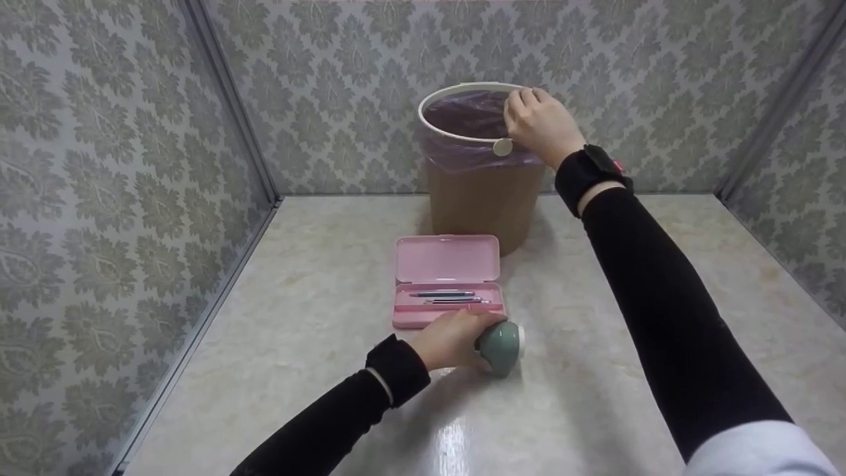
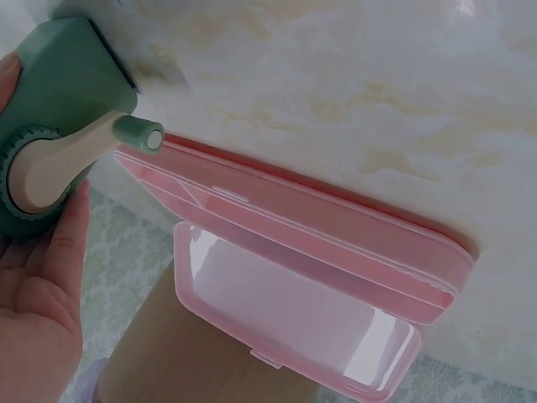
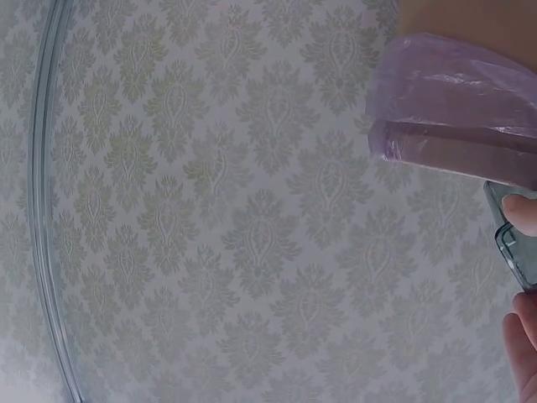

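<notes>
My left hand [image 1: 455, 338] grips a green pencil sharpener [image 1: 500, 349] just in front of the pencil case. In the left wrist view its cream crank [image 2: 71, 164] with a green knob shows. Over the near right rim of the bin [image 1: 482, 205], my right hand [image 1: 545, 125] holds a clear grey plastic drawer [image 3: 518, 248] between thumb and fingers. That drawer is hidden by the hand in the head view; what it contains cannot be told. The pink pencil case [image 1: 448, 258] lies with its lid up, several pencils [image 1: 446, 293] inside.
The tan bin stands at the back of the table [image 1: 317, 291], behind the pencil case. A purple bag [image 1: 456, 155] lines it, held by a cream rim ring [image 1: 426, 125]. Patterned wall panels [image 1: 344, 99] enclose the back and sides.
</notes>
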Motion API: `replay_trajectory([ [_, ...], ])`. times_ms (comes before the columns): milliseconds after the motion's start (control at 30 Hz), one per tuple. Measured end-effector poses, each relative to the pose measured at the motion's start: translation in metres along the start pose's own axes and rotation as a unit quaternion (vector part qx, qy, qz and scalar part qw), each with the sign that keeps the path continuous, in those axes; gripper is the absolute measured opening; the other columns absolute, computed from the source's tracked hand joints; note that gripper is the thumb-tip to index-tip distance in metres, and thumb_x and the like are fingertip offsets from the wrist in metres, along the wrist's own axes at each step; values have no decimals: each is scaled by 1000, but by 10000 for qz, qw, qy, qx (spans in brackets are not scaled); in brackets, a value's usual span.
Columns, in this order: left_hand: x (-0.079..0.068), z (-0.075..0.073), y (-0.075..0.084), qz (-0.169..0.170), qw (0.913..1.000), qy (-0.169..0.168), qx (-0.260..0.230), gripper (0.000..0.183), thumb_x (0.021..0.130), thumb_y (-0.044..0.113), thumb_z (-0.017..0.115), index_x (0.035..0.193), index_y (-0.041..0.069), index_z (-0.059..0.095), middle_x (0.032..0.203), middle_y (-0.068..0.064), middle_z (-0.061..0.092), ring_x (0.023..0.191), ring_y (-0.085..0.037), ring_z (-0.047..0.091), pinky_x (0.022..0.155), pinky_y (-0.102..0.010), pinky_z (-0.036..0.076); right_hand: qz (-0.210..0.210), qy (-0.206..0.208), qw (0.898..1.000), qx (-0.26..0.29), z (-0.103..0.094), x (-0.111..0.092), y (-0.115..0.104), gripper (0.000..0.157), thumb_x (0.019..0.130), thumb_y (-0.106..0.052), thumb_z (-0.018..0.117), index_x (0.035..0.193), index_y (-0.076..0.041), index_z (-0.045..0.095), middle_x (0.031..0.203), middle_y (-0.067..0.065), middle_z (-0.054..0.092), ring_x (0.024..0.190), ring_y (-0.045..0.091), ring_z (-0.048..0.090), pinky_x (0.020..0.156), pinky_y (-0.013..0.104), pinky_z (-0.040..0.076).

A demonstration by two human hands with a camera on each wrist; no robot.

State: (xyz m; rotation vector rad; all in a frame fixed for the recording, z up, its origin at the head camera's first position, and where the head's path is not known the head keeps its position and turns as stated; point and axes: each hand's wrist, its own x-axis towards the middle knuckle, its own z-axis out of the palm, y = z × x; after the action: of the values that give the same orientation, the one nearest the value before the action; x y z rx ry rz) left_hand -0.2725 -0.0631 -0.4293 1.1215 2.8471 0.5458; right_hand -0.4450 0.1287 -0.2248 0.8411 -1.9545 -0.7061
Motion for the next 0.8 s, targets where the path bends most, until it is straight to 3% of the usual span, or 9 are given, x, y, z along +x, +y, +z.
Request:
replay_trajectory([
  [200,1,1,1,50,10000,13,17,67,75,20,92,135,14,62,128,-1,72,117,-16,68,108,-31,53,-504,467,9973,-268,3,0,1,26,98,10,45,108,15,69,104,26,70,95,35,70,89,39,61],
  [400,0,0,0,56,10000,62,43,66,75,19,92,134,15,63,125,0,73,115,-15,68,106,-30,54,-741,757,9931,-499,2,1,5,26,100,11,43,107,15,68,102,24,70,93,32,70,86,36,61],
  [800,1,1,0,113,9999,54,7,66,74,18,92,133,15,63,124,0,73,115,-15,68,106,-29,53,-1146,888,9878,-565,5,-3,8,26,101,9,43,107,12,69,103,22,68,97,32,70,91,35,60],
])
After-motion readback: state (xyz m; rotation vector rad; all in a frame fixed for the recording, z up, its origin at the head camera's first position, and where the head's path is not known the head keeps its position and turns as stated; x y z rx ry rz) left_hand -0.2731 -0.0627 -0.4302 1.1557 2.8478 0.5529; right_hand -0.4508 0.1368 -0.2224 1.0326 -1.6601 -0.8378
